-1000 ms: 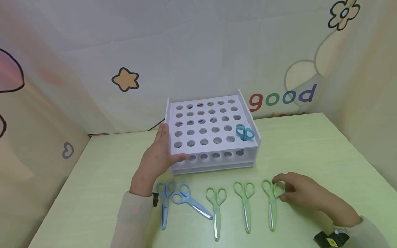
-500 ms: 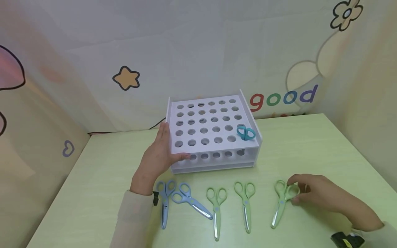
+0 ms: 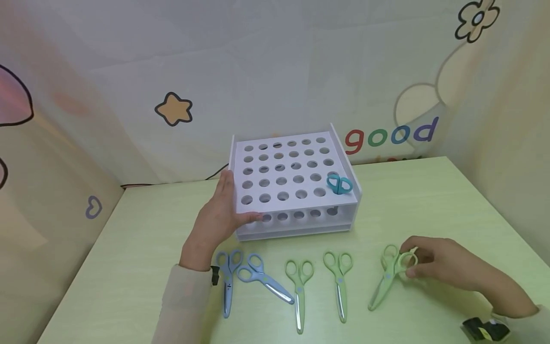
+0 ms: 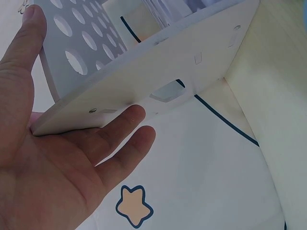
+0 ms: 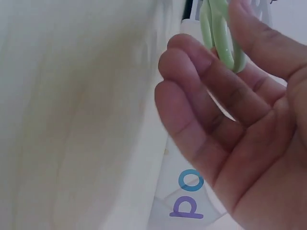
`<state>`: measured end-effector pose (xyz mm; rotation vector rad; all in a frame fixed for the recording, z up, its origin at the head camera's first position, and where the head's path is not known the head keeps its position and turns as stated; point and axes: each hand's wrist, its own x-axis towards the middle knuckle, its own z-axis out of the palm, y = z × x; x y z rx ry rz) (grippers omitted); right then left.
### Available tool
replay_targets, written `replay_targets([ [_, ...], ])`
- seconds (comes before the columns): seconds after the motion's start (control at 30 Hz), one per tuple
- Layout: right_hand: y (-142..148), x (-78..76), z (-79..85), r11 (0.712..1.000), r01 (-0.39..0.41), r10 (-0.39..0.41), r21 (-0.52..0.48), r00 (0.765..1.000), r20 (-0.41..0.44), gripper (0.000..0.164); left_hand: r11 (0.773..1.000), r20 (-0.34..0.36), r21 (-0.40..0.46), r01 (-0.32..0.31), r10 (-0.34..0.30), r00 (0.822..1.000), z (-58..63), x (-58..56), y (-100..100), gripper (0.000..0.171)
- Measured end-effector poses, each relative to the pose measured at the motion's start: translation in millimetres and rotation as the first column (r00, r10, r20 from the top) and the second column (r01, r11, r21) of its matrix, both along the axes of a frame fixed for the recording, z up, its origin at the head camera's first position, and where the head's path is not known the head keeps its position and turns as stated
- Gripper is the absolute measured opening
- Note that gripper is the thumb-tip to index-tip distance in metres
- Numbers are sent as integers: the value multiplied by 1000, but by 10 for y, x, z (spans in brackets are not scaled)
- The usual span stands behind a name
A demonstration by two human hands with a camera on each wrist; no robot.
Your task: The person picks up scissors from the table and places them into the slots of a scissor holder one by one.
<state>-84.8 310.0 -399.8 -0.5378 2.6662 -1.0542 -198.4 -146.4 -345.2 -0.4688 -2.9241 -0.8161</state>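
Note:
My right hand (image 3: 447, 262) pinches one finger loop of a pair of green scissors (image 3: 388, 275) between thumb and fingers. Its tip points down and left, close over the table; the loop shows green in the right wrist view. At the left corner of a white rack (image 3: 296, 208) with rows of round holes, my left hand (image 3: 215, 220) holds on, thumb across the front and fingers along the side panel (image 4: 168, 91). Teal-handled scissors (image 3: 339, 184) stand in a hole at the rack's front right, loops above the top board, blades mostly hidden.
In front of the rack lie two green scissors (image 3: 341, 282) (image 3: 300, 291) and two blue scissors (image 3: 229, 279) (image 3: 264, 277), the blue ones close together near my left wrist. A printed cloth (image 3: 275, 71) hangs behind the table (image 3: 150, 267). A dark cord (image 3: 216, 171) runs along the back.
My right hand has moved right with the green scissors, whose blades have swung down-left from nearly straight. The left hand and rack stay in place.

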Motion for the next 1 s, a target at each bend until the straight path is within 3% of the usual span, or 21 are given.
replay_targets([
  [0.17,13,-22,35,994,21,-17,-110,999,43,35,1000,22,-6,-6,6,1000,-4,5,-1,129],
  [0.37,33,-35,66,961,16,-6,-278,999,39,29,1000,7,3,-4,4,1000,-18,1,-8,127],
  [0.57,7,-24,146,949,37,-55,-313,997,-48,21,1000,-5,11,1,0,1000,-24,-3,-9,126],
  [0.73,-37,-17,200,944,91,-117,-318,991,-62,22,1000,23,-15,-13,13,1000,-23,1,-16,128],
  [1.0,-111,-9,311,920,194,-247,-340,962,-120,20,1000,14,-30,3,-3,1000,14,4,-21,123],
])
